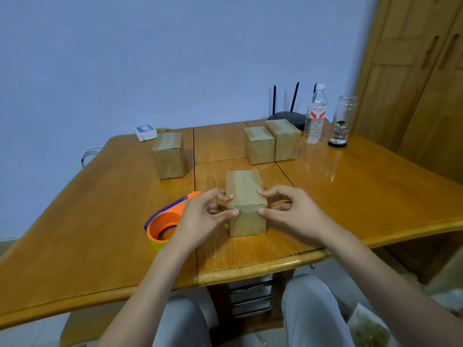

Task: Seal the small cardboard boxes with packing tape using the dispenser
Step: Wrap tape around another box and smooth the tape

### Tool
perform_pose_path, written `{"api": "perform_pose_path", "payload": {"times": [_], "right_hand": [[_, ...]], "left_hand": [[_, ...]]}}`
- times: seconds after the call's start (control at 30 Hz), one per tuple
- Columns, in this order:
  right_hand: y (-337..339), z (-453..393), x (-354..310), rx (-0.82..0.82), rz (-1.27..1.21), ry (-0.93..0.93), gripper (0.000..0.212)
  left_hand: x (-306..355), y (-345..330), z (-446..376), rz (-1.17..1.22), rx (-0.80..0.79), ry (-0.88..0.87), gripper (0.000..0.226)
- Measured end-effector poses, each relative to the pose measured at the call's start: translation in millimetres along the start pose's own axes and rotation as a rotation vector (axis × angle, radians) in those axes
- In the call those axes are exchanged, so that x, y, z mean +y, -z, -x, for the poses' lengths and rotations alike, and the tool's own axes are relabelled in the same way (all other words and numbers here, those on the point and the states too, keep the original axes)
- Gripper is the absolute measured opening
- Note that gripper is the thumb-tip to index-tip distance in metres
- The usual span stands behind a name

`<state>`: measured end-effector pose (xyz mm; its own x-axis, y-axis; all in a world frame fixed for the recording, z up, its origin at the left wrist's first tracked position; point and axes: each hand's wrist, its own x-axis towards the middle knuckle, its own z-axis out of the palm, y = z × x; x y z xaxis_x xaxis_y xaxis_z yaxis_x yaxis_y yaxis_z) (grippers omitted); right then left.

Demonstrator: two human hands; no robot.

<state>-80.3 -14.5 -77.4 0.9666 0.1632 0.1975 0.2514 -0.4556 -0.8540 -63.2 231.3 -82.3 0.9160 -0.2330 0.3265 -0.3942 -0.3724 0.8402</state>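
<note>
A room in a home. A wooden table [350, 186] stands against a plain wall beside a wooden wardrobe [413, 71]. A router [288, 117] sits on it.

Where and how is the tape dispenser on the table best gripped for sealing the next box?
Probably by the orange round body, from above and the left. The tape dispenser lies flat beside the left hand, its blue blade arm pointing away; the box crowds its right side.

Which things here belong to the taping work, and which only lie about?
Job: box in hands; box at left; two boxes at back; tape dispenser.
Lying about: water bottle; glass jar; router; white device.
</note>
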Motion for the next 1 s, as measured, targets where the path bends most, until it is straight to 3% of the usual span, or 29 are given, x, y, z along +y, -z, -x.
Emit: {"api": "perform_pose_path", "payload": {"times": [0.2,0.43,0.6,0.7,0.8,0.87,0.9,1.0], "right_hand": [[-2.8,-5.0,-4.6,0.081,0.034,-0.030,0.040],[3.9,-5.1,-7.0,0.016,0.021,-0.018,0.041],[-4.2,-1.7,-6.3,0.066,-0.160,-0.065,0.041],[3.4,-1.3,-8.3,-0.036,-0.058,-0.111,0.038],[16.9,-1.9,-19.0,-0.178,-0.122,-0.181,0.035],[16.0,-3.8,-31.0,-0.161,0.001,-0.158,0.031],[12.3,-5.3,-37.2,-0.136,0.128,-0.116,0.034],[-2.5,-9.3,-43.7,-0.064,0.380,-0.047,0.061]], "left_hand": [[-4.1,-5.0,1.6,-0.004,0.065,0.018,0.029],[-4.9,0.1,1.8,-0.041,0.052,-0.002,0.025],[-4.8,-1.1,4.8,0.048,0.035,0.014,0.021],[-2.4,6.7,4.2,0.057,-0.062,0.045,0.022],[11.0,12.0,2.7,0.217,-0.096,0.155,0.024],[19.9,7.5,0.3,0.145,-0.050,0.151,0.017],[23.4,3.2,-0.5,0.049,-0.031,0.111,0.026],[25.6,-3.5,-5.6,-0.148,-0.002,0.047,0.044]]}}
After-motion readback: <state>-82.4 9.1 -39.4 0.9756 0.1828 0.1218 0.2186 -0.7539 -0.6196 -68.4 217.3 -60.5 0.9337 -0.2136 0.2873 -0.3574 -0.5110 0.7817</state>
